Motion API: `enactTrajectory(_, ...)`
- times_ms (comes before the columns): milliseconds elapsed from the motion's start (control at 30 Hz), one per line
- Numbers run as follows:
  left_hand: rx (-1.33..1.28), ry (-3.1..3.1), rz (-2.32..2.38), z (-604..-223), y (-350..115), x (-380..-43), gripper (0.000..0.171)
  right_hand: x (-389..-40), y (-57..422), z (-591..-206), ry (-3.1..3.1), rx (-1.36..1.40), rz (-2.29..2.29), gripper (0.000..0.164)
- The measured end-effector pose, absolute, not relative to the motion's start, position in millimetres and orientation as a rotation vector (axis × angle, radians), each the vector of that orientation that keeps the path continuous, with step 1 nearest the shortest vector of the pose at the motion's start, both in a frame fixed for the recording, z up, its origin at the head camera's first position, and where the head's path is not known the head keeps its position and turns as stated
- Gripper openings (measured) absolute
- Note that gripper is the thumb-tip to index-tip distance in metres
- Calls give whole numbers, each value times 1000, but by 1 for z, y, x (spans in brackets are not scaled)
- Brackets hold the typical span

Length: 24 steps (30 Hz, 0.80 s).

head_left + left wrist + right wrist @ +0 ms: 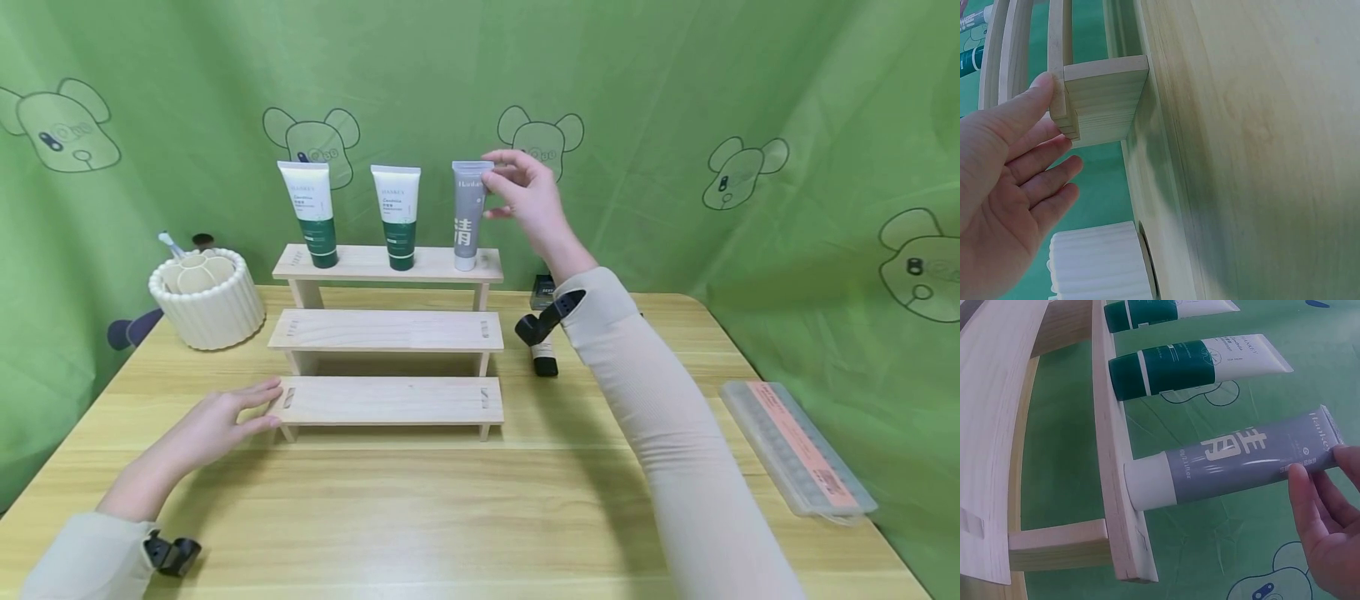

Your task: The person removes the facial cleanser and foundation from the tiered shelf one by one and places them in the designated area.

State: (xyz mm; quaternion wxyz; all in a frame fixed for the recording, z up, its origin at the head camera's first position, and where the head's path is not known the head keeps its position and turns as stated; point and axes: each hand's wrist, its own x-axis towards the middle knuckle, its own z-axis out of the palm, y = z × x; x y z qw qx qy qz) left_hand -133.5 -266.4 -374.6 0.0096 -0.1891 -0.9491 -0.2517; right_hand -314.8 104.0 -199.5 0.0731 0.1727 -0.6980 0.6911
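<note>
My right hand [528, 196] pinches the grey tube [468, 212] near its crimped top end. The tube stands upright, white cap down, at the right of the wooden stand's top tier. Two green and white tubes, one in the middle [397, 212] and one at the left [311, 212], stand on that same tier. In the right wrist view the grey tube's cap [1150, 482] meets the board. My left hand [217, 425] holds the left end of the stand's lowest board [390, 400], thumb at its front edge; the left wrist view shows the other fingers [1054, 178] spread loosely below.
A ribbed cream holder [213, 308] with brushes stands to the left of the stand. Behind my right wrist are a small dark box [542, 292] and a black-ended item [545, 365]. A clear plastic case [798, 450] lies at the table's right edge. Green curtain hangs behind.
</note>
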Motion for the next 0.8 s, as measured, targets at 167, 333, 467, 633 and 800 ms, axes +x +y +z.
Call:
enactTrajectory(167, -597, -2960, -790, -375, -267, -133, 52, -312, 105, -200, -2082, 516, 2085, 23)
enactTrajectory(333, -591, -2959, -792, -376, -267, -133, 52, -306, 108, -200, -2058, 503, 2081, 18)
enactTrajectory(467, -589, -2959, -791, -376, -267, -133, 52, -299, 115, -200, -2034, 493, 2066, 16)
enactTrajectory(633, -599, -2956, -794, -375, -266, -133, 51, -287, 129, -198, -2008, 469, 2081, 16)
enactTrajectory(800, -594, -2960, -790, -375, -267, -133, 52, -276, 150, -201, -1993, 434, 2109, 17)
